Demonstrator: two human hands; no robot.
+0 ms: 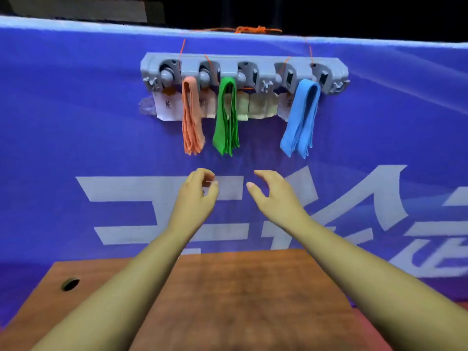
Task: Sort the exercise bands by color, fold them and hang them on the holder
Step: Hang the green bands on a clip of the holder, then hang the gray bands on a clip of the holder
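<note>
step: hanging looks done imo | orange band [191,117] + green band [226,117] left-mid on holder [243,59], blue band [301,120] nr right end | L grip [197,191] loosely curled, R grip [274,193] spread, both empty | next: prob tidy uneven folds

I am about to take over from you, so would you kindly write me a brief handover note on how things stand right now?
Left hand: holds nothing, fingers loosely curled, raised just below the hanging bands.
Right hand: holds nothing, fingers relaxed, beside the left.
Things: orange bands, green bands and blue bands hang folded, each colour on its own spot of the grey holder against the blue banner.
Done: three colours sorted, folded and hung.
Left: no other band shows on the wooden table or elsewhere in view, so the job looks finished; check outside the frame.
</note>
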